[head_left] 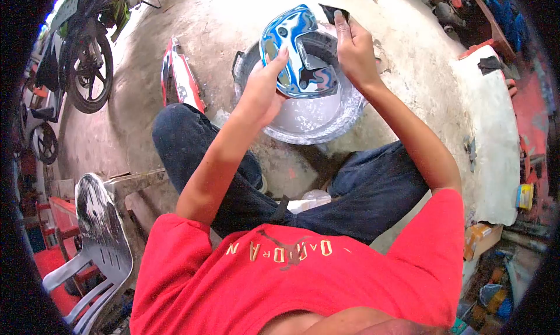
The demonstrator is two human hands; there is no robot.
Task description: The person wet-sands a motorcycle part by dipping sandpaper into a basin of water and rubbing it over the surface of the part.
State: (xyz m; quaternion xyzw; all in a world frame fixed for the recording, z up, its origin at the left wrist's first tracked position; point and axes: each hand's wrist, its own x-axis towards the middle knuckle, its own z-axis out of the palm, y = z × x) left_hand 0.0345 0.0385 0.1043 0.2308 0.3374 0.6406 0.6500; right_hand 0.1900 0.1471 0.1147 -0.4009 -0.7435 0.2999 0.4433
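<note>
My left hand [268, 84] grips a curved, C-shaped plastic panel [287, 36] with a glossy blue, white and grey swirl pattern, the thumb lying on its face. The panel is held above a round basin [291, 138] with whitish, cloudy liquid in it. To the right of the panel, my right hand [357, 52] is raised over the basin's far right side. Between its thumb and fingers is pinched a small black sheet [332, 12] that looks like sandpaper. The sheet is apart from the panel.
A red and white panel [182, 78] stands on the concrete floor left of the basin. Motorcycles with black wheels [90, 72] are at the upper left. A grey plastic chair [105, 241] stands at the lower left. A pale board [490, 142] lies along the right, near a cardboard box [483, 240].
</note>
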